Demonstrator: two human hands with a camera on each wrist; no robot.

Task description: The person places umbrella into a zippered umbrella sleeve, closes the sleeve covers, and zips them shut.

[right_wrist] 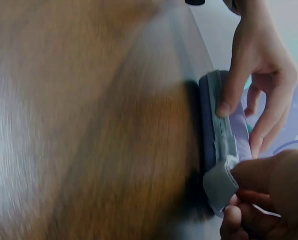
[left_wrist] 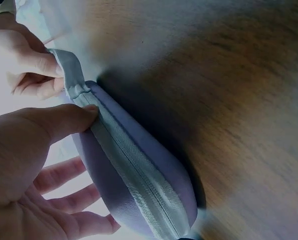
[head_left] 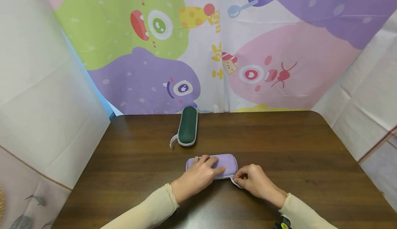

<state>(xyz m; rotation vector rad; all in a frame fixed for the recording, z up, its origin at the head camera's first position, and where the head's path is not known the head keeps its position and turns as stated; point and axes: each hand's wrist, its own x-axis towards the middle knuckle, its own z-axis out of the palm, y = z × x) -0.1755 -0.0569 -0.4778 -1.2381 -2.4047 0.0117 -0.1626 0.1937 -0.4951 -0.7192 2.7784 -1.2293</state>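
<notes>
A purple zippered case [head_left: 228, 163] lies flat on the table with its long side towards me. My left hand [head_left: 200, 174] holds it from above, fingers spread across the lid and thumb [left_wrist: 84, 117] against the zipper side. The grey zipper band [left_wrist: 134, 167] runs along that side, its edges together in the left wrist view. At the case's right end, my right hand [head_left: 255, 180] pinches the pale pull strap [right_wrist: 220, 185] between thumb and fingers. Part of the lid is hidden under the left hand.
A dark green zippered case [head_left: 187, 125] with a light edge and a strap lies farther back, near the table's far edge. The brown wooden table [head_left: 279, 143] meets a cartoon-print cloth [head_left: 211, 94] behind it. Pale cloths hang at both sides.
</notes>
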